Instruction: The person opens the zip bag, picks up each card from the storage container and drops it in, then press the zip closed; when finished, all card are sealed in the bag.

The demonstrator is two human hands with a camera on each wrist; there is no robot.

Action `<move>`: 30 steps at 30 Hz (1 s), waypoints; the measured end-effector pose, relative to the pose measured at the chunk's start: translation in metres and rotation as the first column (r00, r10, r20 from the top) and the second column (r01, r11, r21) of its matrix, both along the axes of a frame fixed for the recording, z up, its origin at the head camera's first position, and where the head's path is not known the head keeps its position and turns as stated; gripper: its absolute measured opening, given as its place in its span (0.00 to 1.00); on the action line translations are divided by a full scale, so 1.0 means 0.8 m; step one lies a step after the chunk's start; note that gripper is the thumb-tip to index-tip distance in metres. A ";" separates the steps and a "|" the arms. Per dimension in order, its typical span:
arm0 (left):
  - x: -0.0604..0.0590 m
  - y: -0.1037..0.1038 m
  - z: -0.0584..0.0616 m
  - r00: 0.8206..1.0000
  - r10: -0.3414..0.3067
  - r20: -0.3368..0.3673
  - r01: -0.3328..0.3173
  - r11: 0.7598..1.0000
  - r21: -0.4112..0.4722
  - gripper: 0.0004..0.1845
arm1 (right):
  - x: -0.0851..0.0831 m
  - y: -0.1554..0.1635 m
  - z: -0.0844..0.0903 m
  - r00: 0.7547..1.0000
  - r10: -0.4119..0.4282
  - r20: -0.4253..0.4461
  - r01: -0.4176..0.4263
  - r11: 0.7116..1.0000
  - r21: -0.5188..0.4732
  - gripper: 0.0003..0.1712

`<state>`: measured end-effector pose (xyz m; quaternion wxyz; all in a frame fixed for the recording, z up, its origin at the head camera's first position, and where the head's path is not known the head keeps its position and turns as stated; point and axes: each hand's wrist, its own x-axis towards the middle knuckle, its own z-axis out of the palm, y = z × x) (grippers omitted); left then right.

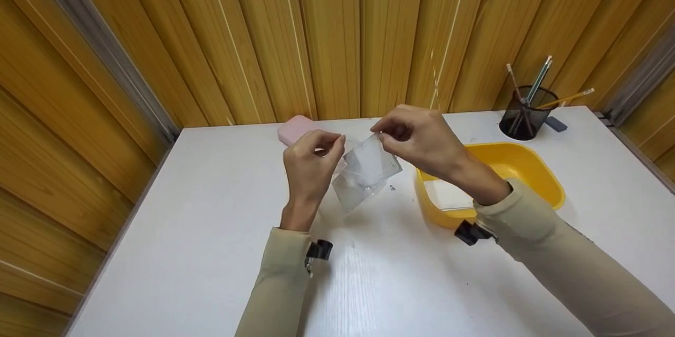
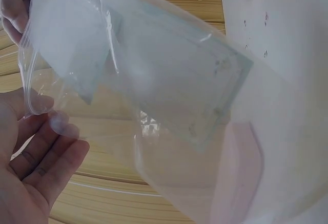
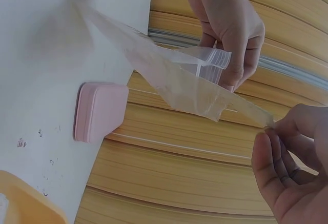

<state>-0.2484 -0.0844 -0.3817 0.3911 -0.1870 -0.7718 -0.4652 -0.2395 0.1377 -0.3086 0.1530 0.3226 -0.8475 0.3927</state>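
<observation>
The left hand (image 1: 310, 160) pinches one top corner of a clear zip bag (image 1: 365, 171) held above the white table (image 1: 211, 221), and the right hand (image 1: 422, 139) pinches the other. Only the left wrist view shows a pale sheet (image 2: 169, 80) inside the bag. A yellow tub (image 1: 527, 168) sits right.

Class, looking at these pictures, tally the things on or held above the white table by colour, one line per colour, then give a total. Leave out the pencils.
Clear: 1, zip bag
Pink: 1, case
Yellow: 1, tub
Black: 1, mesh pen cup
Total: 4
</observation>
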 end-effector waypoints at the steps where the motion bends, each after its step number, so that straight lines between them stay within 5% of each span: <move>1: 0.000 0.000 0.000 1.000 -0.003 -0.005 0.003 1.000 0.000 0.02 | -0.001 -0.002 -0.001 1.000 0.004 0.001 -0.004 1.000 0.005 0.08; 14: -0.001 0.001 0.001 1.000 -0.018 -0.025 0.019 1.000 0.017 0.02 | -0.007 -0.021 -0.022 0.997 0.039 0.064 -0.039 0.999 -0.004 0.06; 30: -0.002 0.000 0.002 1.000 -0.014 -0.026 0.014 1.000 0.002 0.02 | -0.015 -0.018 -0.034 0.978 0.148 -0.147 -0.130 0.983 0.126 0.11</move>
